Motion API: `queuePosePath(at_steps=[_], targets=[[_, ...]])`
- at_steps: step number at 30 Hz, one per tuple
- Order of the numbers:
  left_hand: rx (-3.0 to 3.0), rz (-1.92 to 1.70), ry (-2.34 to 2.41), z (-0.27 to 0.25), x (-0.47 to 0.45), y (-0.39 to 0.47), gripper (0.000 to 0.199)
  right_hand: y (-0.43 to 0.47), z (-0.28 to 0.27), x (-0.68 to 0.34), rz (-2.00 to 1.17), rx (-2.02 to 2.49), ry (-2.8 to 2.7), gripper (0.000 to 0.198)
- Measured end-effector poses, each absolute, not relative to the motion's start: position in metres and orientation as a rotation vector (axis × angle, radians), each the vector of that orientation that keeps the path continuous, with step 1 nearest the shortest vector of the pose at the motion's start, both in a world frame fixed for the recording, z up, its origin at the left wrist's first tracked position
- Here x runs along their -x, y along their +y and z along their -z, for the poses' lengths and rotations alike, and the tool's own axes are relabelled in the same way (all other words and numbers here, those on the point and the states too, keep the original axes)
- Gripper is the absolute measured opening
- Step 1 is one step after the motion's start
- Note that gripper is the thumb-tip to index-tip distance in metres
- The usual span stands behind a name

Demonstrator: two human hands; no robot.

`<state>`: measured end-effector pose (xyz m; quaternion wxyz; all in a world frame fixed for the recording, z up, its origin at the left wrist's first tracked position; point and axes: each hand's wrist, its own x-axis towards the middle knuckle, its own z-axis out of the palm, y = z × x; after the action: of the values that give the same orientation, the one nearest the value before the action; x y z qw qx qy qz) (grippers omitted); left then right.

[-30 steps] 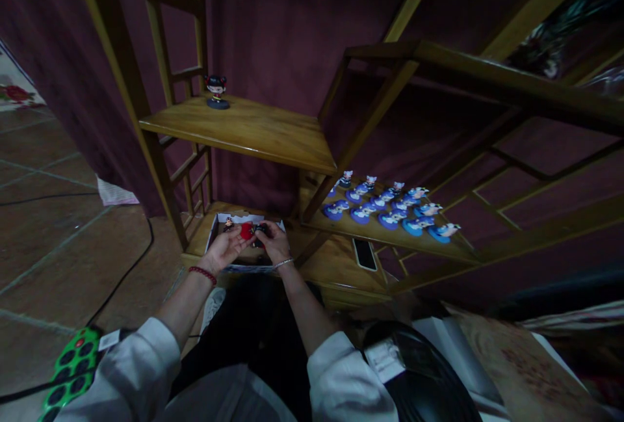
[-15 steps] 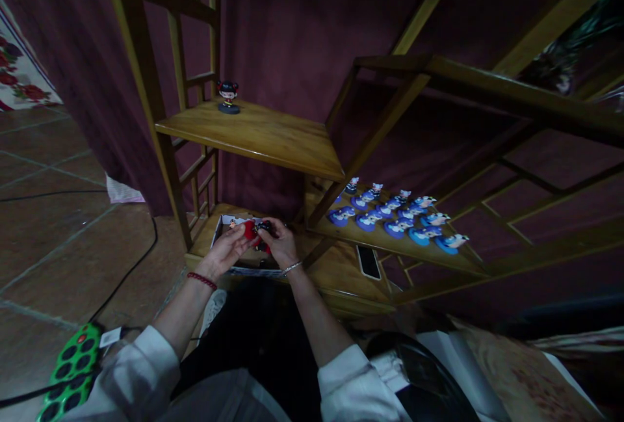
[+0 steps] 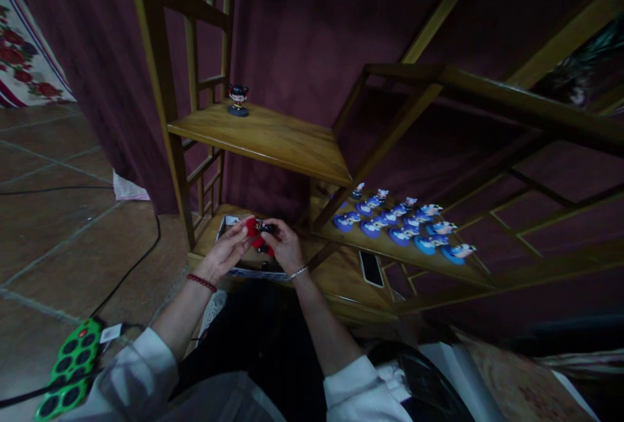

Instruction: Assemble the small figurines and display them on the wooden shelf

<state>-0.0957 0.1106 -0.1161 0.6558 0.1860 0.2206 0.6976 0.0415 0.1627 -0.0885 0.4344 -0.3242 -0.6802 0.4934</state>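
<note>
Above an open box point(image 3: 258, 274) on the low shelf, my two hands hold a small red and black figurine point(image 3: 264, 227) between them. The fingers of my left hand point(image 3: 225, 254) pinch its red part point(image 3: 251, 225), which looks like a round base. With thumb and fingers, my right hand point(image 3: 287, 248) grips the black end, which looks like dark hair. Fingers hide some of the figurine, and whether its parts are joined I cannot tell. Other red and dark pieces lie in the box beneath my hands.
A black-haired figurine point(image 3: 238, 101) on a dark base stands on the upper shelf point(image 3: 273, 139). Several blue and purple figurines point(image 3: 403, 233) fill the right shelf in rows. Below them lies a phone point(image 3: 371, 268). A green power strip point(image 3: 71, 367) rests on the tiled floor at left.
My view has shifted slightly, so the shelves appear further right. Between my fingers the figurine has turned a little, and both hands keep their hold.
</note>
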Motion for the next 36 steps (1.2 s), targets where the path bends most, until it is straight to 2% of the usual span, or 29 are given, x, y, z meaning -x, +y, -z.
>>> queuePosePath(at_steps=[27,36], targets=[[-0.421,-1.581,0.54,0.104,0.093,0.105,0.035,0.16,0.079,-0.047,-1.165,0.713,-1.805,0.016],[-0.392,-1.56,0.578,0.104,0.093,0.103,0.034,0.158,0.066,-0.049,-0.899,0.751,-1.99,0.022]])
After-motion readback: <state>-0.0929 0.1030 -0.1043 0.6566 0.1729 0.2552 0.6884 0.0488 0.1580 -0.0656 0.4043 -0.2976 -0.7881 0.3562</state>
